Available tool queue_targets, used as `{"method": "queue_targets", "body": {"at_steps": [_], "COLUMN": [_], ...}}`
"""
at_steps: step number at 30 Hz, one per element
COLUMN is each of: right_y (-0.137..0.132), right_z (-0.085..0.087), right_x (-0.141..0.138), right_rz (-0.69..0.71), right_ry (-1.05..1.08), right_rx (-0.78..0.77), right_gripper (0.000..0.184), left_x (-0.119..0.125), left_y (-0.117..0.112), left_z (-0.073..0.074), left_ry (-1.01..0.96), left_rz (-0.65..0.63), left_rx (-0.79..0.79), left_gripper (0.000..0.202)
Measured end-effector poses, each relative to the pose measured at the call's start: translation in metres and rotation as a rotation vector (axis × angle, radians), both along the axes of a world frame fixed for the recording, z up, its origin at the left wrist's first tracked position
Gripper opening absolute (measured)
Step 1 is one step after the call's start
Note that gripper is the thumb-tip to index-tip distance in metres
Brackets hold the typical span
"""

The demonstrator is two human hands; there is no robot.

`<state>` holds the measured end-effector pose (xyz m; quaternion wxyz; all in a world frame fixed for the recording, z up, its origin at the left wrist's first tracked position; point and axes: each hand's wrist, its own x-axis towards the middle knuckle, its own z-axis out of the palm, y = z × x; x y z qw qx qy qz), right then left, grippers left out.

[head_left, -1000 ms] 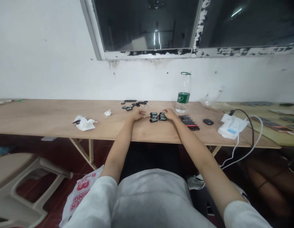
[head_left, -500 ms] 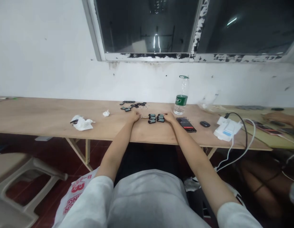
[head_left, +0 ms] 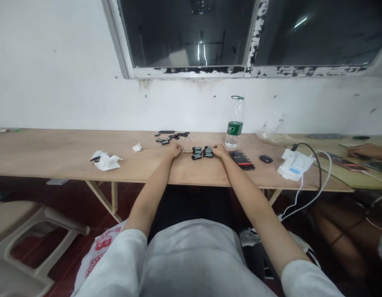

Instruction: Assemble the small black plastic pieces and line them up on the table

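Observation:
My left hand (head_left: 174, 150) rests on the table with its fingers curled, at the left end of a short row of small pale pegs (head_left: 187, 151). Whether anything sits inside those fingers is hidden. To the right of the pegs lie small black pieces with grey-green faces, in a left column (head_left: 197, 152) and a right column (head_left: 208, 152). My right hand (head_left: 218, 150) is against the right column's outer side, its fingers reaching out and holding nothing that I can see. Farther back is a loose cluster of similar black pieces (head_left: 179, 135).
A water bottle (head_left: 234, 128) stands behind my right hand. Right of that hand lie a phone (head_left: 242, 160), a small black case (head_left: 266, 159) and a white power strip (head_left: 294, 166) with cables. Crumpled tissue (head_left: 108, 161) is at left. Another person's hand (head_left: 365, 150) is far right.
The view has shifted very slightly. Both hands and the pieces between them keep nearly the same places.

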<state>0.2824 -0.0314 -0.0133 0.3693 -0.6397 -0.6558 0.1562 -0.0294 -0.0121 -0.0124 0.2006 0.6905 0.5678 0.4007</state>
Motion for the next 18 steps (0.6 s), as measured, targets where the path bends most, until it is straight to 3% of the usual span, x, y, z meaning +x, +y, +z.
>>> {"method": "queue_targets", "body": {"at_steps": [12, 18], "right_y": [0.0021, 0.0040], "right_z": [-0.0009, -0.0005], "right_x": [0.0003, 0.0002], "right_rz": [-0.030, -0.048], "right_ry": [0.006, 0.025], "right_rx": [-0.009, -0.025], "right_gripper": [0.020, 0.017], "left_x": [-0.0010, -0.0055], "left_y": [0.0028, 0.0061], "left_z": [-0.0012, 0.0006], "left_ry": [0.017, -0.023], "left_rz": [0.005, -0.060], "left_rx": [-0.015, -0.012], "left_gripper": [0.012, 0.018]}}
